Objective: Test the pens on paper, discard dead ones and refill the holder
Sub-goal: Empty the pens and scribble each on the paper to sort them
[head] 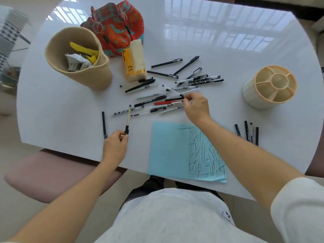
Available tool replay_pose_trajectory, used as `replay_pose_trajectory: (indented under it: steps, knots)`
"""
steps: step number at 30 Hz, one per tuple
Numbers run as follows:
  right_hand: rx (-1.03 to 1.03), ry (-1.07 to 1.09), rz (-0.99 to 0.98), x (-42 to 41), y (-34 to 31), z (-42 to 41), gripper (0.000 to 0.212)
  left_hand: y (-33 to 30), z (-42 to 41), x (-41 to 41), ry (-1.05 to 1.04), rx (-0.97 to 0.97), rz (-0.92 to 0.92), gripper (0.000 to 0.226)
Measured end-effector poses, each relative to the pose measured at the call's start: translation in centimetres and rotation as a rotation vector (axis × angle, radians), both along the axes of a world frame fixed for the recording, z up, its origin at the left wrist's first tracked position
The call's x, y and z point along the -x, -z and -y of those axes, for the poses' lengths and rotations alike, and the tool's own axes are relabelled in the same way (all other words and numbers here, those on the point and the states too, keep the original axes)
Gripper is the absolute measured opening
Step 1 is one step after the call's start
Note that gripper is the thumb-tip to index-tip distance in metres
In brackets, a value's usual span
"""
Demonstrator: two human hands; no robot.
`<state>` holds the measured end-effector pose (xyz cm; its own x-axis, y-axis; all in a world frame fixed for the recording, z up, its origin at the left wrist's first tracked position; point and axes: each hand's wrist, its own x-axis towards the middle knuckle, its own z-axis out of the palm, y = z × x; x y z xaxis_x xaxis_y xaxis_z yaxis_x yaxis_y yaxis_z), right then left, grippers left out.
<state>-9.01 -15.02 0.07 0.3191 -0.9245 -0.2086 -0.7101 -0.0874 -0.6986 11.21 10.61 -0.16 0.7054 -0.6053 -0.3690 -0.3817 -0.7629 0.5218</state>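
Observation:
My left hand (115,144) pinches the black end of a yellowish pen (128,118), which points away from me above the table. Over the pile of loose pens (175,88), my right hand (197,106) grips a clear white pen (172,91) by its black end, the tip aimed up-left. The blue paper (168,149) lies at the table's front edge, its right half covered in scribbled lines. A cream pen holder (270,86) with empty compartments stands at the right. Several dark pens (247,132) lie side by side right of the paper.
A woven basket (78,58) at the left holds crumpled paper and yellow scraps. Behind it sit a patterned red bag (115,27) and a yellow tissue pack (134,62). One black pen (104,125) lies alone left of my left hand. A pink chair (43,174) stands lower left.

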Motion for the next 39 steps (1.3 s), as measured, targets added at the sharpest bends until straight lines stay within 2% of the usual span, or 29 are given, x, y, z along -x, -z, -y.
replay_pose_trajectory:
  steps: [7,11,15,18,20,23,26,30,33,36,39]
  knots:
    - [0.184,-0.358,-0.403,-3.5,0.7,4.0,0.039,0.5,-1.9,-2.0,-0.154,-0.138,0.034,0.016]
    - [0.155,-0.386,-0.388,-3.1,0.2,4.4,0.041,0.8,-2.0,-3.2,-0.136,-0.219,0.053,0.016]
    - [0.12,-0.199,-0.134,1.0,-1.7,3.2,0.022,1.1,-2.4,-4.9,-0.103,-0.313,0.118,0.013]
    - [0.048,0.069,0.016,6.9,-3.0,1.3,0.006,1.4,-2.7,-5.7,-0.11,-0.338,0.16,0.014]
    - [0.002,0.27,0.036,11.3,-3.1,-0.3,0.006,1.5,-2.2,-5.4,-0.092,-0.274,0.177,0.013]
    - [-0.075,0.516,0.058,16.8,-2.1,-2.9,0.009,1.2,-0.4,-3.0,0.076,-0.116,0.137,0.016]
    - [-0.135,0.581,0.094,19.7,-0.9,-5.0,0.005,0.8,1.7,1.2,0.374,0.002,0.067,0.021]
    - [-0.155,0.473,0.157,19.1,-0.8,-7.3,0.015,1.0,3.9,6.1,0.7,0.096,0.067,0.034]
    - [-0.143,0.317,0.144,16.5,-0.4,-8.9,0.012,1.6,5.2,8.3,0.873,0.065,0.104,0.049]
    - [-0.112,0.211,0.153,13.5,0.2,-10.1,0.008,2.1,6.1,9.4,0.97,-0.037,0.17,0.059]
    - [-0.067,0.068,0.137,10.8,0.4,-11.1,0.01,2.1,6.3,9.9,0.981,-0.045,0.208,0.06]
